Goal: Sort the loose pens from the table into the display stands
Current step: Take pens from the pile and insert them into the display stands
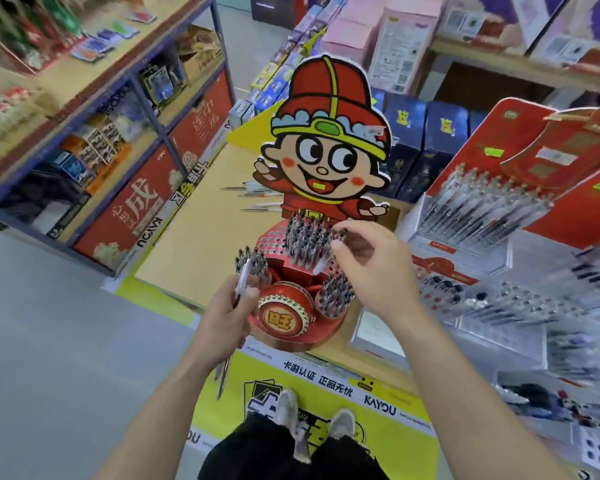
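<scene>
**Forearms [174,393] in from bottom edge; both hands at cartoon stand [284,317]**

At the stand's left front: left hand [222,318], fingers curled round a bundle of pens [242,277]. Ends stick out above the thumb and below the heel of the hand. Count not readable.

Higher, over the stand's right side: right hand [371,268]. Thumb and forefinger pinch a single pen [321,267], pale end pointing down-left toward the perforated tier [271,242]. Other fingers loosely spread. Pen blurred; cannot tell whether it touches the tier.

On the tier: block of upright pens [305,237] in the middle, open holes visible on its left. Lower front: two more clusters of upright pens, left cluster [253,261] and right cluster [336,294], either side of a red drum [283,315].

Behind the stand, left of the cartoon figure [326,143]: loose pens [253,199] lying flat on the tan table [187,244].

To the right: second stand [482,206], tiered, red-backed, rows of pens in it.
</scene>
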`<control>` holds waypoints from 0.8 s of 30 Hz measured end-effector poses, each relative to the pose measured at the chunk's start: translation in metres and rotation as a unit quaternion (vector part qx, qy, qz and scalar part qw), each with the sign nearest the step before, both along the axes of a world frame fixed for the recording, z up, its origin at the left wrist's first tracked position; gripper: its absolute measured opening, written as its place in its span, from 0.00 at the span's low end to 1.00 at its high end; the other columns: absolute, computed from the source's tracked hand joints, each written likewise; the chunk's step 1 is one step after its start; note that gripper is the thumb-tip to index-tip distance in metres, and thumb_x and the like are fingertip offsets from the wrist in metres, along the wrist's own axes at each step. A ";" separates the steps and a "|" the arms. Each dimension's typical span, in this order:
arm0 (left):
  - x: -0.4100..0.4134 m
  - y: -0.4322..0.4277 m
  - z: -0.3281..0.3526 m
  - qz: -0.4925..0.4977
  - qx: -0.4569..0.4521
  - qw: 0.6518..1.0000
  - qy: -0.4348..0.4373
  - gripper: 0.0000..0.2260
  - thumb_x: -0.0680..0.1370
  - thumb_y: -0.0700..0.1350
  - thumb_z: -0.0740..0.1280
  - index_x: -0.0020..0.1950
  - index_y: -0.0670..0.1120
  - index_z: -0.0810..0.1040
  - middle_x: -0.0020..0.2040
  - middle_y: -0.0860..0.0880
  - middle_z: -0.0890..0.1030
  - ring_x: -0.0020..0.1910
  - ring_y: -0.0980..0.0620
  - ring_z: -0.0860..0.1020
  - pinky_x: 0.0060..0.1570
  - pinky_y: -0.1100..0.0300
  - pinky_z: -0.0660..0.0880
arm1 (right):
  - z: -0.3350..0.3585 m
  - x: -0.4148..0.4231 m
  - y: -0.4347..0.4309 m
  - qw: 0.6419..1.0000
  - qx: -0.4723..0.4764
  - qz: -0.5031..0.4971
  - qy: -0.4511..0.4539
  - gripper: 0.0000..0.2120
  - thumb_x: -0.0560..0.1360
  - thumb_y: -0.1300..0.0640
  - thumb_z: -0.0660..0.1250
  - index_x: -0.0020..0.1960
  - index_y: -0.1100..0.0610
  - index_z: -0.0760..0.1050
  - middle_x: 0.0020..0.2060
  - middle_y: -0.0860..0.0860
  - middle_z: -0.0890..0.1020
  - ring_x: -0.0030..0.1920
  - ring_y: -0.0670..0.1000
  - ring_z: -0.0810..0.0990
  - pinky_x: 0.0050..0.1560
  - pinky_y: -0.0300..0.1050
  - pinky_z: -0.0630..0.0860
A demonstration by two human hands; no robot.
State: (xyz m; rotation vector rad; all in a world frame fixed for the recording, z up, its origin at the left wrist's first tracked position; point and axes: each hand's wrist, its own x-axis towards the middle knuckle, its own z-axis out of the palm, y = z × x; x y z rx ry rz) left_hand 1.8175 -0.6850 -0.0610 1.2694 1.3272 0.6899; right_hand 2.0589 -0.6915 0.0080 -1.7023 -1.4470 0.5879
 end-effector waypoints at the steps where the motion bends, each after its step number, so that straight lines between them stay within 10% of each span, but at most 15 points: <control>1: -0.005 0.005 0.004 0.007 0.003 1.000 -0.013 0.05 0.86 0.46 0.60 0.58 0.48 0.74 0.33 0.53 0.75 0.26 0.49 0.65 0.24 0.57 0.63 | 0.006 -0.006 0.004 1.000 0.013 0.008 0.006 0.10 0.78 0.55 0.71 0.58 0.51 0.82 0.47 0.40 0.82 0.48 0.42 0.81 0.51 0.44 0.80; 10: -0.056 0.089 -0.007 -0.034 -0.060 0.997 -0.045 0.07 0.86 0.47 0.59 0.61 0.50 0.74 0.38 0.50 0.75 0.26 0.53 0.64 0.26 0.60 0.60 | -0.009 -0.064 0.075 0.998 -0.005 0.004 -0.068 0.10 0.78 0.56 0.71 0.58 0.51 0.82 0.50 0.39 0.81 0.51 0.37 0.77 0.54 0.27 0.69; 19: -0.081 0.139 -0.027 -0.119 -0.096 0.988 -0.037 0.10 0.85 0.44 0.61 0.66 0.47 0.71 0.41 0.50 0.75 0.29 0.54 0.67 0.29 0.60 0.67 | -0.041 -0.084 0.087 0.979 -0.093 -0.022 -0.182 0.10 0.77 0.53 0.72 0.58 0.48 0.83 0.41 0.36 0.79 0.50 0.48 0.72 0.49 0.46 0.66; 24: -0.085 0.142 -0.034 -0.123 -0.088 0.987 -0.054 0.09 0.85 0.43 0.62 0.66 0.46 0.74 0.37 0.54 0.80 0.29 0.53 0.68 0.28 0.60 0.67 | -0.053 -0.088 0.089 0.962 -0.102 -0.017 -0.251 0.09 0.76 0.51 0.73 0.56 0.47 0.84 0.53 0.45 0.81 0.54 0.52 0.72 0.57 0.54 0.67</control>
